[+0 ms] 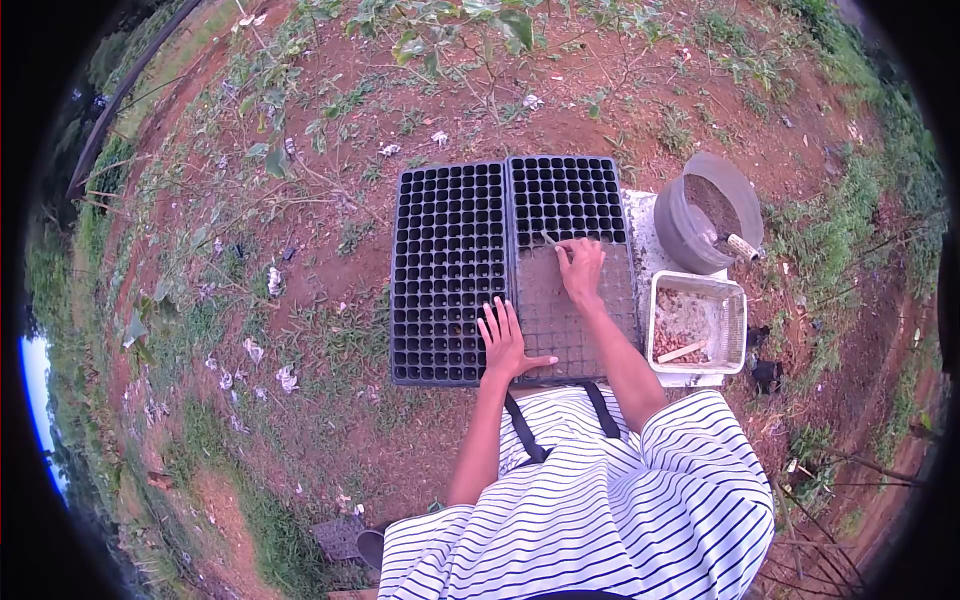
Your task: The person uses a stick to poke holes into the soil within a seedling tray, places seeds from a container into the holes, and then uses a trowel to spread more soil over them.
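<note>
Two black seedling trays lie side by side in front of me. The left seedling tray (450,240) shows dark open cells. In the right seedling tray (566,190), the far cells are open and the nearer part is covered with brown soil (545,300). My left hand (504,345) rests with fingers spread across the inner edges of both trays, its thumb over the soil. My right hand (582,268) is closed on a small thin stick (547,237), held at the border between soil and open cells. The fingertips partly hide the stick.
A grey tub (685,225) of soil stands at the right, with a pale perforated object (742,247) at its rim. Nearer is a white plastic basket (742,330) holding reddish-brown seeds or pellets and a flat stick (682,352). Leafy plants (490,30) grow beyond the trays.
</note>
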{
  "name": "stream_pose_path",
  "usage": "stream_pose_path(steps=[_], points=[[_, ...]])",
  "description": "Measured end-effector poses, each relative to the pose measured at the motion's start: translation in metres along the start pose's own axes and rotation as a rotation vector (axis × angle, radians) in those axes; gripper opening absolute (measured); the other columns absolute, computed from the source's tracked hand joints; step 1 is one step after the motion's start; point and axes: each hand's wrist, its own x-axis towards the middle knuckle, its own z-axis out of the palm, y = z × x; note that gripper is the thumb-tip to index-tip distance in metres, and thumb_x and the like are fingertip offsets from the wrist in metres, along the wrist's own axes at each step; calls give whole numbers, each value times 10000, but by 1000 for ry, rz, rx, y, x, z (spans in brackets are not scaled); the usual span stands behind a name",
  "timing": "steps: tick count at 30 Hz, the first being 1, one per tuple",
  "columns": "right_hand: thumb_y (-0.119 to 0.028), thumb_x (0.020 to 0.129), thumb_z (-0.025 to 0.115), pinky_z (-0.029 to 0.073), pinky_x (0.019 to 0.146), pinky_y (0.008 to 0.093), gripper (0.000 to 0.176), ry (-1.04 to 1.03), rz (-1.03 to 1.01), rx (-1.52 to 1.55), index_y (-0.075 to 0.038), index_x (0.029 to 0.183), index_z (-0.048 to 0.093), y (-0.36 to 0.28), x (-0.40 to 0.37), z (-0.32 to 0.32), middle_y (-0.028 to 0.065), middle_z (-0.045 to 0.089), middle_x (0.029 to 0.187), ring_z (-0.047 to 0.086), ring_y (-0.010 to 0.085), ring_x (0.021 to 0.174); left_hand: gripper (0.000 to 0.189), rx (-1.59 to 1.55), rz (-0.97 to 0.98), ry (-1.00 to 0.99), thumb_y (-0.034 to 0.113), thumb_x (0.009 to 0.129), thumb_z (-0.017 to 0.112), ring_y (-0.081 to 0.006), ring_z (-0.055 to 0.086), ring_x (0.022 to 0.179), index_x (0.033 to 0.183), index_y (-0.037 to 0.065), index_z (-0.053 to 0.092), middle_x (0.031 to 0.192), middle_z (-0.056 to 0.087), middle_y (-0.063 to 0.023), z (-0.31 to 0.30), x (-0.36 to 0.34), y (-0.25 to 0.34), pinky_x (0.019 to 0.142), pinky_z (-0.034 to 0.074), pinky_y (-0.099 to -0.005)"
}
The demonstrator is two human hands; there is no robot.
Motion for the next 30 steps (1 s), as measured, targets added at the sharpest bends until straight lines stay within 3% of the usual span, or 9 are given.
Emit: stream_pose_path(steps=[4,16,19,22,25,30], points=[[-196,824,704,379,835,424,79,140,71,-168,-127,860,692,17,1,-5,38,585,887,510,262,923,1577,-1,-3,-37,872,480,670,-497,-144,1427,1470,-134,-31,1544,-97,-343,0,0,1,1109,-61,-652],[-169,814,715,380,840,416,64,46,6,-63,-126,858,697,15,-8,-2,29,608,878,525,259,932,1569,-9,7,-16,869,488,670,-500,-154,1424,1474,-127,-36,1543,-101,-344,3,0,0,1105,-71,-653],[-162,824,696,363,864,421,61,-76,-18,-67,-119,868,696,12,-11,-9,33,623,911,510,267,964,1567,-1,4,-28,868,489,671,-501,-153,1423,1475,-123,-36,1542,-101,-344,1,0,1,1105,-71,-654],[-158,825,695,357,873,430,72,-81,29,-7,-131,892,697,8,-10,-18,33,647,952,510,272,974,1563,-1,5,-22,868,493,669,-502,-154,1423,1477,-119,-37,1542,-101,-345,1,1,0,1105,-71,-653],[-159,821,700,356,899,445,136,-40,222,-48,-134,954,692,23,-7,-29,48,683,1002,516,279,1005,1558,-7,4,-18,867,497,668,-502,-155,1423,1479,-115,-37,1542,-100,-346,2,-1,0,1105,-72,-653],[-151,814,703,367,893,447,101,-3,162,-158,-118,910,705,31,-15,-36,61,685,994,523,284,1006,1548,25,7,-9,874,505,656,-497,-153,1425,1486,-102,-37,1546,-99,-338,5,0,-1,1105,-70,-653]])
